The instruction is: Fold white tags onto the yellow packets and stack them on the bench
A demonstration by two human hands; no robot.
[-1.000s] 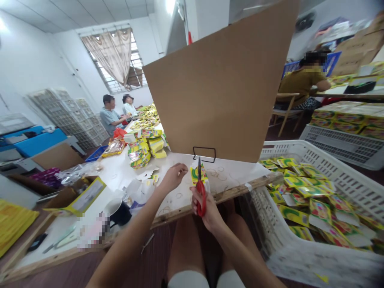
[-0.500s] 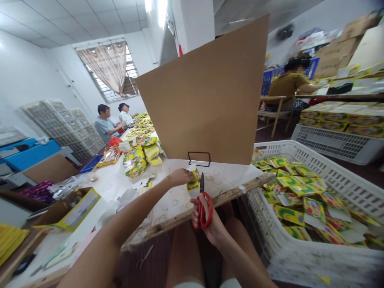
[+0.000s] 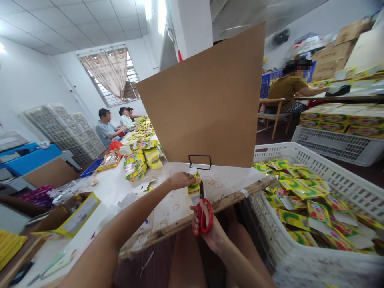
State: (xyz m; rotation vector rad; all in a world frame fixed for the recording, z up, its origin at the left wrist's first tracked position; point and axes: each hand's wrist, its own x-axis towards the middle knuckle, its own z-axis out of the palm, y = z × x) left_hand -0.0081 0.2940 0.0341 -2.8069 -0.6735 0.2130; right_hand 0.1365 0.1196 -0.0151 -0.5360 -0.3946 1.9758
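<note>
My left hand (image 3: 180, 180) reaches over the white table top and pinches the upper part of a small yellow and green printed packet (image 3: 195, 187). In my right hand (image 3: 210, 232) is a pair of scissors (image 3: 205, 216) with red handles, its dark blades pointing up and away from me. The blade tips stand just right of the packet; whether they touch it I cannot tell. Several rubber bands (image 3: 216, 181) lie loose on the table around the packet.
A large cardboard sheet (image 3: 204, 104) stands upright behind a black wire stand (image 3: 200, 161). Bundled yellow packets (image 3: 135, 166) sit at the left. To the right is a white basket (image 3: 354, 180) full of packets. Other people sit further back.
The view has shifted slightly. Both hands keep nearly the same place, with the packet still pinched on the left and the scissors still held on the right.
</note>
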